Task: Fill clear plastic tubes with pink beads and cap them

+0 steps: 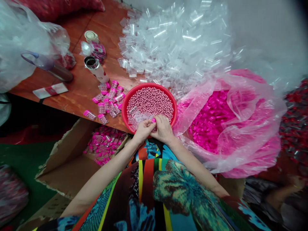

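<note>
A red bowl (125,110) full of small pink beads sits at the table's near edge. Both hands meet over its front rim. My left hand (142,130) and my right hand (164,129) are closed together on a small clear tube with a pink cap (153,120). A few empty clear tubes lie on the beads (136,113). Filled tubes with pink caps (109,98) lie in a cluster left of the bowl.
A heap of clear empty tubes (173,45) lies behind the bowl. A plastic bag of pink caps (216,122) is at the right. A cardboard box (72,166) holding filled tubes (104,144) sits below the table edge. A metal cup (96,68) and scissors (45,62) lie at left.
</note>
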The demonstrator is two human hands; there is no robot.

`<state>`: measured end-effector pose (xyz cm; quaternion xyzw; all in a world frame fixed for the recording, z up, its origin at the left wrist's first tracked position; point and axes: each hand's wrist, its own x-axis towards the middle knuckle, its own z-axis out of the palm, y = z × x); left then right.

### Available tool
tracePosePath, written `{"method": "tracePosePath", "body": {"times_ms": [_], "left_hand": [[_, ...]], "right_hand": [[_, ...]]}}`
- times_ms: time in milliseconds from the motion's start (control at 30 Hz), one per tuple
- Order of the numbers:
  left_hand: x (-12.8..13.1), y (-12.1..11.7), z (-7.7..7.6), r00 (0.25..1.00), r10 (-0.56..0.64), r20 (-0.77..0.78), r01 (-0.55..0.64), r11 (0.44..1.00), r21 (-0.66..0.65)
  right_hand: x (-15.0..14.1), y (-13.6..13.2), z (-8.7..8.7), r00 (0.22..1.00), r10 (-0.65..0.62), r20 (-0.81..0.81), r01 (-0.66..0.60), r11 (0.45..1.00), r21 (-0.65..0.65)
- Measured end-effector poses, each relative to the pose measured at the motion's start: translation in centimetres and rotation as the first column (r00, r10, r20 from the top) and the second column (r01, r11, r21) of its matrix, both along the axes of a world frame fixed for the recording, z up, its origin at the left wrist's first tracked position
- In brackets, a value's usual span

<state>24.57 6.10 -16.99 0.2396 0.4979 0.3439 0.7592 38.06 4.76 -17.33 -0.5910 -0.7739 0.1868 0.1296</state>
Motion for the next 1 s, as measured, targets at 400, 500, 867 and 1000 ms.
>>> {"method": "tracePosePath", "body": {"times_ms": [400, 500, 867, 1000], "left_hand": [[-4.3, 2.1, -0.4, 0.939, 0.229, -0.258, -0.173, 0.96, 0.221], [-8.5, 5.5, -2.3, 0.736, 0.463, -0.494, -0.215, 0.852, 0.478], [-10.7, 9.5, -4.0, 0.415, 0.354, -0.838, 0.38, 0.769, 0.514], [-5.0, 5.7, -1.9, 0.452, 0.109, -0.885, 0.778, 0.437, 0.451]], "right_hand": [[-0.9, 1.7, -0.6, 0.974, 0.002, -0.226, -0.034, 0.99, -0.136], [-0.7, 3.2, -1.9, 0.992, -0.078, -0.096, 0.065, 0.989, -0.13], [-0.2, 5.3, -4.1, 0.911, -0.238, -0.335, 0.177, 0.963, -0.203], [0.3, 5.5, -3.5, 0.612, -0.565, -0.553, 0.224, 0.795, -0.564]]}}
